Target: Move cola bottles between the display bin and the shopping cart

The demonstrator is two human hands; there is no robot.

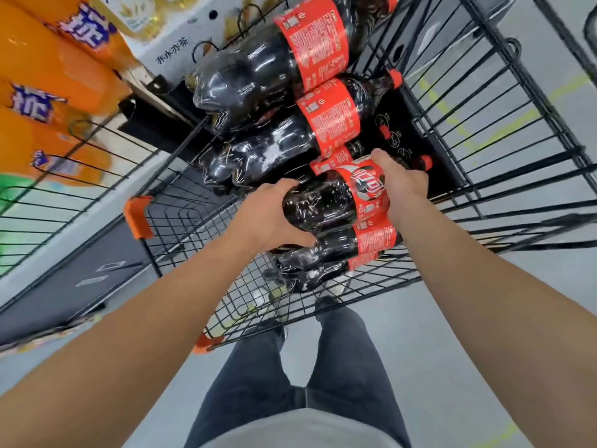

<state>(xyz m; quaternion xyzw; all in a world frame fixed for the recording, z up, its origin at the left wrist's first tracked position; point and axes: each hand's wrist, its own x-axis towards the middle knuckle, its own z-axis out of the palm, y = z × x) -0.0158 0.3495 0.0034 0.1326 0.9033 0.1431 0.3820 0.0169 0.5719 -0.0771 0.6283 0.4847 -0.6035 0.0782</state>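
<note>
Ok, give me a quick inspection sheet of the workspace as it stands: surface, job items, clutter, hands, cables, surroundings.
Surface: black wire shopping cart with orange corner guards; grey floor beneath.
Job's things: held cola bottle, on its side over the cart, red label up. More cola bottles lie stacked beyond it; at least two more cola bottles lie under it.
Clutter: nothing seen.
Grippers: left hand wraps the held bottle's base end; right hand grips near its neck.
Cables: nothing seen.
Surroundings: orange soda bottles in a wire bin at left; a white carton behind; wire racking at right.
</note>
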